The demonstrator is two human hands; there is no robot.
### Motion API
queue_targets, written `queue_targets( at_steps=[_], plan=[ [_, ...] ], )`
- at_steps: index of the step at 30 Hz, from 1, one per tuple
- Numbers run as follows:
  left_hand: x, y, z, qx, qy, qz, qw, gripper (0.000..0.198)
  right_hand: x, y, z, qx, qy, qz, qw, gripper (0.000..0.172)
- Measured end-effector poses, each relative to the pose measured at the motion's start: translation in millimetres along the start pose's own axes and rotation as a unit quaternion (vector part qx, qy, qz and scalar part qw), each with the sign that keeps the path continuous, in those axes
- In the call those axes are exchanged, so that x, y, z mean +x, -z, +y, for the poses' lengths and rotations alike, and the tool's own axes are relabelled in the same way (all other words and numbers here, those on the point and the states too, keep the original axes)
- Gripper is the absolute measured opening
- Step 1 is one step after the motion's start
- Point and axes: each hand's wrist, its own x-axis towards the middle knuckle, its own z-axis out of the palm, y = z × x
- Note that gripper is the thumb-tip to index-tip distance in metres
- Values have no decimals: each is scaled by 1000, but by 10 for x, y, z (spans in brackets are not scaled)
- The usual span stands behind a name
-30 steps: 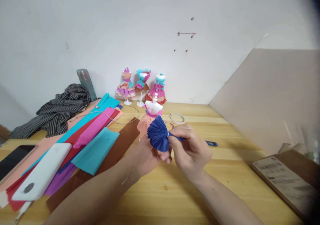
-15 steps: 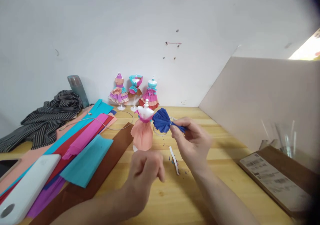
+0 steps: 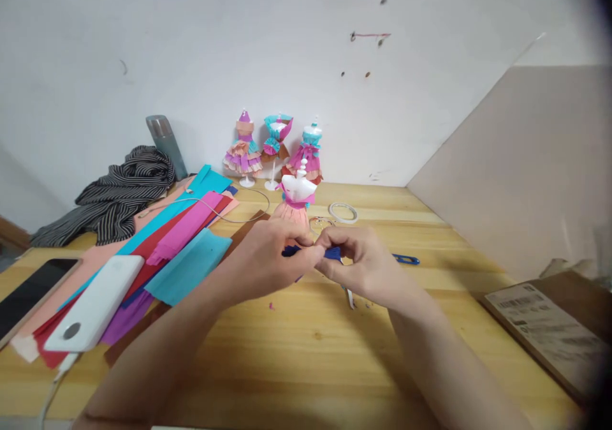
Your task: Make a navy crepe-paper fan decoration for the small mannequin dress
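Both hands meet at the middle over the table, closed around a small pleated bunch of dark blue crepe paper [image 3: 333, 252]. My left hand [image 3: 270, 258] pinches its left part, and my right hand [image 3: 366, 265] grips the right end. Fingers cover most of the paper, so its shape is largely hidden. Just behind my hands stands a miniature dress form [image 3: 299, 189] with a white top, a pink band and a peach paper skirt. A white strip [image 3: 350, 299] lies partly under my right hand.
Three dressed miniature forms [image 3: 245, 143] stand by the wall. At left lie crepe paper sheets [image 3: 189, 265], a white power bank [image 3: 95, 302], a phone [image 3: 36, 293], striped cloth [image 3: 129, 194] and a flask [image 3: 167, 146]. Rightward are a tape roll [image 3: 343, 212], a blue-handled tool [image 3: 406, 259] and a cardboard box [image 3: 540, 328].
My left hand has come up to the blue paper and now pinches it alongside my right hand. The fan, spread out before, is mostly covered by fingers. The camera view has shifted.
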Motion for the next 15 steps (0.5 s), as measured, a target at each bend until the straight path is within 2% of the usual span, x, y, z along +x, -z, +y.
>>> queue_targets(
  at_steps=[3,6,12,15],
  plan=[
    [64,20,-68,12,8,-26,1000,32,-7,-23,7,-24,22,-7,999,12],
    [72,58,-70,18,13,-39,999,29,4,-16,13,-53,52,2,997,11],
    [12,54,-66,76,-59,23,995,20,16,-7,24,-68,98,22,993,12],
    [4,57,-77,96,-74,11,993,17,12,-11,20,-75,112,34,990,12]
  ],
)
